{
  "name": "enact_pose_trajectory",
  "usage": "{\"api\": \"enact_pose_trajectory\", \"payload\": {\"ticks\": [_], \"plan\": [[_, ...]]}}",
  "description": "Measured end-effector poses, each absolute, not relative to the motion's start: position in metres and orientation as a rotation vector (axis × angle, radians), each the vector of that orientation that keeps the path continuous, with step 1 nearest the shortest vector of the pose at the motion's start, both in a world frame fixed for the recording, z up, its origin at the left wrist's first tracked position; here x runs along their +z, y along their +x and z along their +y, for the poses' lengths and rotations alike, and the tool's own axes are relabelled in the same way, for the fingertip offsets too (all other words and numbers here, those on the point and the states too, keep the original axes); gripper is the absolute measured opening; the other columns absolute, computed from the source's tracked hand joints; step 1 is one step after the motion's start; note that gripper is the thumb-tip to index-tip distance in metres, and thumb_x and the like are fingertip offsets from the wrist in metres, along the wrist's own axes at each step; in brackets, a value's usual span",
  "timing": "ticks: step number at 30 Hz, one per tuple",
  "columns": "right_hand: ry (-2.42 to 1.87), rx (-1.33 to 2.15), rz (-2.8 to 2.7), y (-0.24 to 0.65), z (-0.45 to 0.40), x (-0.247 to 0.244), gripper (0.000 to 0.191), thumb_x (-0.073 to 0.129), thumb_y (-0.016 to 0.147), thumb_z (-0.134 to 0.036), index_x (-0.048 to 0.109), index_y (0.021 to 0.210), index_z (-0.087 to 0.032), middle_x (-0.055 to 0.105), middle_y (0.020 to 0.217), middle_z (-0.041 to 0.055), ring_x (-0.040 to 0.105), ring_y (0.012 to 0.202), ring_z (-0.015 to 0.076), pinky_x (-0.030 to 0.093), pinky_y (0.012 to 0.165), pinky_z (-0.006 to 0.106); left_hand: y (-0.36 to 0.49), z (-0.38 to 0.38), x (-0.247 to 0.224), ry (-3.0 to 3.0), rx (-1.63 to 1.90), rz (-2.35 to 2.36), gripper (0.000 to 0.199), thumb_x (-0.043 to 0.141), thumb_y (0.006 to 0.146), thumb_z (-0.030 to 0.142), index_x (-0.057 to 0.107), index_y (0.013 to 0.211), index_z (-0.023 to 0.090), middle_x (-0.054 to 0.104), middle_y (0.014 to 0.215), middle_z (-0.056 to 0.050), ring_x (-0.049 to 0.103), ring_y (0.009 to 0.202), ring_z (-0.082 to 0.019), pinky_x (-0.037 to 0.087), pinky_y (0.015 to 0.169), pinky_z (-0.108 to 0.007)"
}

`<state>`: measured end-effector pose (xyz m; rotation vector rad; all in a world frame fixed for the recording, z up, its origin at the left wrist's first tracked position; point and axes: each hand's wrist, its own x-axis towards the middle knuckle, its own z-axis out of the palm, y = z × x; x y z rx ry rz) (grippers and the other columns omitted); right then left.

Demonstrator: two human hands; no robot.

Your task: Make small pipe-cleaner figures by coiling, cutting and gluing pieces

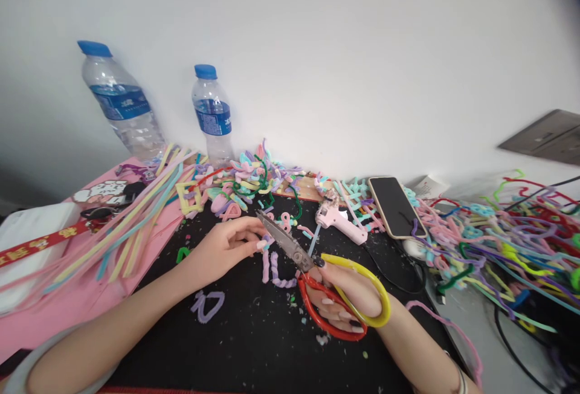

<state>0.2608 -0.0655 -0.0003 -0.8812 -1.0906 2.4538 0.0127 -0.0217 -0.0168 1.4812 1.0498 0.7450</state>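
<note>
My right hand (338,294) is wrapped round the scissors (367,291), which have one red and one yellow handle. Their blades point up and left, with the tips close to my left hand (235,246). Between thumb and fingertips, my left hand pinches a small pastel fuzzy piece (265,243). Just below it a pink and purple twisted fuzzy strip (281,279) lies on the black mat (240,352). A purple bent fuzzy shape (211,306) rests on the mat below my left wrist.
A pink glue gun (342,222) and a phone (397,206) lie behind my right hand. Two water bottles (121,101) (212,113) stand by the wall. Fuzzy sticks (136,219) cover the left side, and a tangled pile (475,231) fills the right.
</note>
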Motion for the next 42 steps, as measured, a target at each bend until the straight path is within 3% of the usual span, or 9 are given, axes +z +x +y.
{"api": "enact_pose_trajectory", "payload": {"ticks": [5, 15, 19, 25, 28, 33, 37, 42], "plan": [[-0.908, 2.458, -1.088, 0.260, -0.066, -0.001, 0.051, 0.044, 0.080, -0.065, 0.041, 0.061, -0.018, 0.035, 0.039, -0.0104, 0.023, 0.024, 0.0016, 0.018, 0.021, 0.012, 0.016, -0.022, -0.015, 1.457, 0.707, 1.035, 0.016, 0.063, 0.079, 0.031, 0.061, 0.090, 0.019, 0.065, 0.084, -0.002, 0.062, 0.080, -0.017, 0.052, 0.070, -0.027], [-0.824, 2.289, -1.057, 0.265, -0.065, 0.009, 0.049, 0.046, 0.080, -0.064, 0.041, 0.062, -0.019, 0.033, 0.043, -0.0092, 0.019, 0.029, 0.0022, 0.023, 0.023, 0.014, 0.013, -0.019, -0.016, 1.520, 0.858, 1.198, 0.022, 0.062, 0.078, 0.036, 0.063, 0.091, 0.019, 0.067, 0.089, -0.004, 0.065, 0.078, -0.020, 0.056, 0.073, -0.033], [-1.077, 1.815, -1.111, 0.271, -0.058, 0.012, 0.049, 0.041, 0.081, -0.066, 0.042, 0.063, -0.021, 0.031, 0.041, -0.0089, 0.021, 0.028, 0.0050, 0.023, 0.025, 0.019, 0.011, -0.018, -0.014, 1.547, 0.897, 1.275, 0.022, 0.061, 0.078, 0.038, 0.063, 0.090, 0.020, 0.068, 0.090, -0.004, 0.065, 0.081, -0.020, 0.055, 0.073, -0.031], [-1.770, 0.437, -1.614, 0.304, -0.034, 0.016, 0.028, 0.054, 0.079, -0.044, 0.048, 0.066, -0.019, 0.045, 0.055, -0.0027, 0.041, 0.050, 0.0116, 0.032, 0.048, 0.023, 0.013, -0.019, -0.013, 1.559, 0.899, 1.259, 0.018, 0.061, 0.078, 0.035, 0.063, 0.087, 0.020, 0.068, 0.088, -0.003, 0.065, 0.082, -0.019, 0.053, 0.076, -0.030], [-2.062, 0.039, -1.632, 0.321, -0.024, 0.016, 0.025, 0.053, 0.077, -0.043, 0.055, 0.072, -0.019, 0.053, 0.057, 0.0009, 0.046, 0.052, 0.0157, 0.031, 0.050, 0.026, 0.013, -0.019, -0.013, 1.570, 0.909, 1.241, 0.018, 0.061, 0.078, 0.035, 0.064, 0.086, 0.019, 0.068, 0.091, -0.004, 0.064, 0.085, -0.020, 0.052, 0.078, -0.031], [-2.098, -0.179, -1.702, 0.339, -0.014, 0.008, 0.033, 0.053, 0.075, -0.034, 0.062, 0.099, -0.013, 0.066, 0.080, 0.0121, 0.061, 0.074, 0.0263, 0.042, 0.062, 0.032, 0.012, -0.020, -0.014, 1.596, 0.930, 1.228, 0.019, 0.061, 0.078, 0.034, 0.066, 0.087, 0.019, 0.068, 0.097, -0.006, 0.063, 0.090, -0.021, 0.051, 0.085, -0.034], [-2.051, -0.215, -1.743, 0.349, -0.008, 0.000, 0.038, 0.053, 0.071, -0.022, 0.060, 0.106, -0.011, 0.067, 0.102, 0.0162, 0.061, 0.093, 0.0297, 0.045, 0.076, 0.037, 0.013, -0.020, -0.015, 1.608, 0.925, 1.214, 0.020, 0.062, 0.077, 0.035, 0.068, 0.088, 0.018, 0.067, 0.102, -0.007, 0.063, 0.095, -0.021, 0.051, 0.088, -0.035], [-2.010, -0.246, -1.720, 0.357, -0.007, -0.004, 0.040, 0.051, 0.072, -0.016, 0.053, 0.112, -0.012, 0.068, 0.098, 0.0144, 0.060, 0.093, 0.0297, 0.045, 0.076, 0.038, 0.014, -0.020, -0.016, 1.604, 0.935, 1.191, 0.022, 0.063, 0.077, 0.037, 0.068, 0.088, 0.019, 0.068, 0.104, -0.007, 0.063, 0.097, -0.022, 0.051, 0.089, -0.036]]}}
